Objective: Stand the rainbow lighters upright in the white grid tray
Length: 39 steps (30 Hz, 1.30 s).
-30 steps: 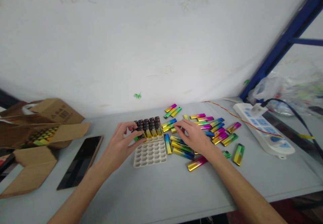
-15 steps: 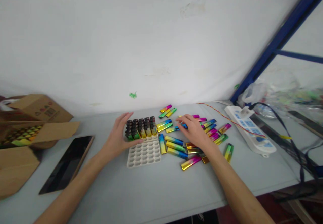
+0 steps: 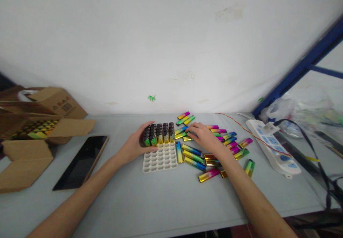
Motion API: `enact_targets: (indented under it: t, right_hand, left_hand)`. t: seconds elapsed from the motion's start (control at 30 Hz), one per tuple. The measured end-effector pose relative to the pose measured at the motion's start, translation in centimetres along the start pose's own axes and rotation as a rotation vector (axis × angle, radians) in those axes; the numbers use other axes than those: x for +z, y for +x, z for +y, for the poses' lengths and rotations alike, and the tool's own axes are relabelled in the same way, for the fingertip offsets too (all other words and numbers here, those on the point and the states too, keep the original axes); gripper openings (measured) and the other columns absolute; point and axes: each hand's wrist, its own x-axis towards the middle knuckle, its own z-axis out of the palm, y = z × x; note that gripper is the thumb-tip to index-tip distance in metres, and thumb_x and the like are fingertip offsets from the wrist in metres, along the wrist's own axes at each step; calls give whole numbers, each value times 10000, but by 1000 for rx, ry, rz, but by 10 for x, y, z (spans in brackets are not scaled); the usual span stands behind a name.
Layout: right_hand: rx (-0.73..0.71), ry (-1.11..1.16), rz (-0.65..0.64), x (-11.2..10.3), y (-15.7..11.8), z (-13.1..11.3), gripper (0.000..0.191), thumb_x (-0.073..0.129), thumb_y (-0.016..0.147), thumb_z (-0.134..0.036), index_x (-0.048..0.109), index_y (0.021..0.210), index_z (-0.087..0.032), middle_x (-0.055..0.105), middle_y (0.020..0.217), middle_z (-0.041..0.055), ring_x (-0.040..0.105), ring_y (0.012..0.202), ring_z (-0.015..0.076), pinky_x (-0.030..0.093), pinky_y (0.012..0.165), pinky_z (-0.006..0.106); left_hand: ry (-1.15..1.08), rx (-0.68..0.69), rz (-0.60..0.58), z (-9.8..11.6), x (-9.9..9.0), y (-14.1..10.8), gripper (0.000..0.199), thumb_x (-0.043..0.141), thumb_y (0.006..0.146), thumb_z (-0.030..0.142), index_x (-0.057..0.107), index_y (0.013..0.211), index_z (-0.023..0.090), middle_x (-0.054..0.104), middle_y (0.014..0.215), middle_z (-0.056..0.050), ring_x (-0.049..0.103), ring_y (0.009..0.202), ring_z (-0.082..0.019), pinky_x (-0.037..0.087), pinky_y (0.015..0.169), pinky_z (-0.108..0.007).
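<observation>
Right grip (image 3: pixel 205 138) shifts leftward, nearer the tray (image 3: pixel 160 161), compared with half a second earlier; its fingertips hover over or touch the nearest loose metallic pieces, and whether they pinch one cannot be told. Left grip (image 3: pixel 131 147) curves closed around the left end of the upright black-topped pieces (image 3: pixel 160 134), thumb along their front, fingers behind. These pieces stand in close rows at the tray's back part, and its front pockets are visible. The tray lies roughly midway along the desk (image 3: pixel 150 202), nearer the back edge than the front. Loose metallic pieces (image 3: pixel 192 155) lie to its right, pointing in mixed directions, some touching. A phone (image 3: pixel 80 163) lies toward the desk's left edge; a power strip (image 3: pixel 270 148) slants along the right side. In judgement, light, even pressure from the left grip best keeps the rows upright, since a hard squeeze could tilt the end column. Loose pieces are best pinched singly by their long sides, colored ends facing alike, and approached from above so that neighbors are not dragged.
</observation>
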Motion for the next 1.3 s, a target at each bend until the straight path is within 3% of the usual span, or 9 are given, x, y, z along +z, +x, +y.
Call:
enact_targets:
  t: [0.2,0.4,0.5,0.57,0.63,0.83,1.0,1.17,1.3]
  right_hand:
    - [5,89,-211,-16,20,6,175,777,891,-178,738,1062,-184,715,1075,94,690,1004,250,557,924,402]
    - [18,263,-54,-35,13,4,188,626,1011,-331,737,1081,-196,752,1032,88,715,933,225,576,880,389]
    - [134,491,29,-50,2,-5,278,576,1033,-413,708,1152,-198,722,802,18,684,701,176,570,699,314]
    - [183,661,110,-55,-2,-15,298,629,997,-460,711,1119,-202,661,735,-8,640,650,156,538,623,280]
    - [200,819,128,-54,-3,-26,306,686,953,-492,718,1047,-203,613,688,-22,596,615,143,507,577,266]
    - [190,1046,-22,-33,2,-65,294,799,863,-478,730,951,-206,598,647,-42,520,543,106,417,511,237]
    - [234,1111,29,-26,3,-68,337,821,844,-475,619,945,-225,599,620,-73,497,482,96,385,482,226]
    - [326,812,267,-28,-3,-36,353,620,980,-555,640,1076,-216,573,615,-60,485,509,121,380,513,249]
    - [368,510,361,-26,-11,-17,354,547,1020,-521,657,1108,-196,559,613,-51,520,553,139,388,565,266]
  left_hand:
    - [35,-37,21,3,5,-5,1094,860,748,498,256,1627,259,581,1495,-155,591,1352,-378,461,1153,-558]
    - [-38,53,98,5,4,-9,1057,827,798,462,217,1638,261,524,1524,-156,530,1415,-342,425,1199,-556]
    - [-5,180,332,23,-2,-19,707,705,920,379,396,1547,270,503,1536,-136,514,1421,-300,433,1200,-521]
    - [34,234,534,43,-3,-28,405,609,981,314,562,1381,267,631,1367,-113,615,1282,-271,486,1145,-493]
    - [63,246,582,64,0,-35,214,613,977,298,666,1180,259,701,1209,-87,658,1177,-264,522,1086,-465]
    - [-422,-19,-35,97,37,-29,353,643,971,436,650,1253,224,773,1077,-86,737,922,-224,597,853,-366]
    - [-795,-116,-317,94,55,-8,370,675,953,486,591,1132,174,733,810,-41,697,685,-165,568,710,-313]
    - [-937,-171,-293,86,62,-3,377,670,949,530,486,1053,218,694,870,-18,622,608,-106,448,521,-202]
    - [-975,-318,-263,77,67,-10,436,668,923,597,439,1075,260,546,701,85,318,463,-42,236,418,-138]
